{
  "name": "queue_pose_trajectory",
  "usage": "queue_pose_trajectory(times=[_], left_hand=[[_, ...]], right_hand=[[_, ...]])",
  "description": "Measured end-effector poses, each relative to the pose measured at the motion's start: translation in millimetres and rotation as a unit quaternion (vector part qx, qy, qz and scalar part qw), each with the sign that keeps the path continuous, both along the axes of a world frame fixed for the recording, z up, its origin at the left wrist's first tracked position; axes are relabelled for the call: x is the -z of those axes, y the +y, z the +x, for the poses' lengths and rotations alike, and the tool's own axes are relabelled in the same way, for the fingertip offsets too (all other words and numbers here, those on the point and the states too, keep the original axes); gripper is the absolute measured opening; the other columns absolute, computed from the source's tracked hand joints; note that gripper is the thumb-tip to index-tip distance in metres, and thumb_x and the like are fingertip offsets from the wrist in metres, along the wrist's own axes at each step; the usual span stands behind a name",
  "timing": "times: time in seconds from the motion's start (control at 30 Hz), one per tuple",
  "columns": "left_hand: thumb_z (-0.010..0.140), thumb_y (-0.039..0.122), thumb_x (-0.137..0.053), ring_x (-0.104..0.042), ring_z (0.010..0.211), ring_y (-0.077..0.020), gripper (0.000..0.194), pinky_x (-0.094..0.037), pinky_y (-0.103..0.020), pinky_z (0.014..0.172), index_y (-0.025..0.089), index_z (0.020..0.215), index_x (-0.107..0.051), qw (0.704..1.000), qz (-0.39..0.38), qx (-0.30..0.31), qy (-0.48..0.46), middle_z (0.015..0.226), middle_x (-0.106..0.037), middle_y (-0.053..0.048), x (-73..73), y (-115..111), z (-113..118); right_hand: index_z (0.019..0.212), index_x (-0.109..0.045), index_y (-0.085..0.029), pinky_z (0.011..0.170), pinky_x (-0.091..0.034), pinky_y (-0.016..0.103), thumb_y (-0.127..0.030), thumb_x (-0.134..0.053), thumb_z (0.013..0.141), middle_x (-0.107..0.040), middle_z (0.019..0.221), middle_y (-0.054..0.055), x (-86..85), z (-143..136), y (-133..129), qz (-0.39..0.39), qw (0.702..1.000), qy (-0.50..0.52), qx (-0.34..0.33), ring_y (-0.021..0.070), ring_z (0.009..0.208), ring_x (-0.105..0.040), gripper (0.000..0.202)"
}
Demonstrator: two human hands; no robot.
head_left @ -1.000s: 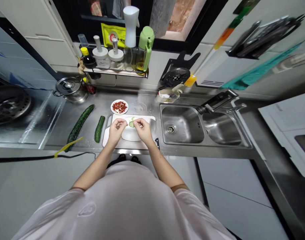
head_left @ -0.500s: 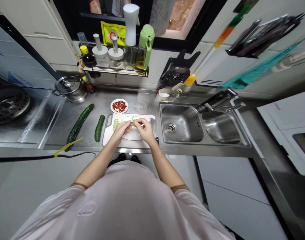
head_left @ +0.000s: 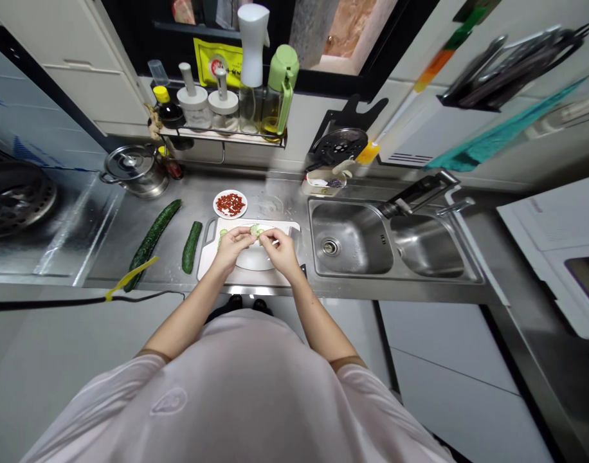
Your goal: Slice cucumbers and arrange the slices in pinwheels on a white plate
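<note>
Over a white oval plate [head_left: 254,260], my left hand [head_left: 233,246] pinches a pale green cucumber slice [head_left: 254,229]. My right hand [head_left: 279,249] is closed beside it, fingertips at the cucumber pieces; exactly what it grips is partly hidden. The plate rests on a white cutting board [head_left: 208,258] with a grey handle. More cucumber slices [head_left: 222,233] lie at the board's left, partly covered by my left hand. A cut length of cucumber [head_left: 192,247] and a longer whole cucumber [head_left: 154,243] lie on the steel counter to the left.
Behind the board stands a small white plate of chopped red pieces [head_left: 230,204]. A double sink [head_left: 352,238] lies to the right, with a faucet [head_left: 420,193]. A lidded pot [head_left: 136,171] is at back left. A rack [head_left: 222,134] holds bottles and jars. A black cable [head_left: 144,298] crosses the front edge.
My left hand has shifted slightly right and up, and the cucumber slice in its fingers shows more of its face. The right hand has barely moved.
</note>
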State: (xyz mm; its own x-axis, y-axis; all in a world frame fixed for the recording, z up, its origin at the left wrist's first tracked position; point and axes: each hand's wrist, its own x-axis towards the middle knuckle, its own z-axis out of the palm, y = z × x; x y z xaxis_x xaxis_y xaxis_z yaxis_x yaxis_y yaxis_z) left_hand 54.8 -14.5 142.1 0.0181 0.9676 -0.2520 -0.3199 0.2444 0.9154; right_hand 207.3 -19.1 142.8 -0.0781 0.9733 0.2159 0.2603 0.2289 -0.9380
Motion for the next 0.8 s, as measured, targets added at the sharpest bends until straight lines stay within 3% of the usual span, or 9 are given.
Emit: queue_pose_trajectory(times=[0.17,0.47,0.8], left_hand=[[0.055,0.029,-0.084,-0.060,0.068,-0.0098,0.037,-0.047,-0.024,0.073,0.016,0.085,-0.067,0.998,0.049,-0.010,0.029,0.073,-0.066,0.001,3.5,2.1,1.7],[0.058,0.031,-0.080,-0.059,0.067,-0.0110,0.034,-0.047,-0.025,0.070,0.016,0.085,-0.066,0.990,0.087,-0.035,0.107,0.072,-0.065,0.000,6.9,2.6,6.3],[0.062,0.032,-0.078,-0.060,0.071,-0.0123,0.032,-0.048,-0.027,0.072,0.016,0.087,-0.068,0.981,0.125,-0.038,0.144,0.077,-0.066,-0.001,12.3,5.2,7.8]], right_hand=[[0.081,-0.065,-0.019,0.058,-0.040,0.023,-0.039,-0.057,0.084,-0.064,0.078,0.002,0.4,1.0,1.1,-0.021,1.000,-0.010,0.009,0.0124,0.066,-0.053,0.022],[0.079,-0.066,-0.019,0.058,-0.043,0.024,-0.041,-0.058,0.081,-0.064,0.070,0.000,9.7,0.9,3.6,-0.063,0.998,0.009,0.021,0.0118,0.059,-0.053,0.024],[0.075,-0.064,-0.018,0.052,-0.043,0.023,-0.036,-0.059,0.075,-0.061,0.065,-0.001,7.7,0.8,7.2,-0.098,0.993,0.070,0.009,0.0110,0.053,-0.052,0.019]])
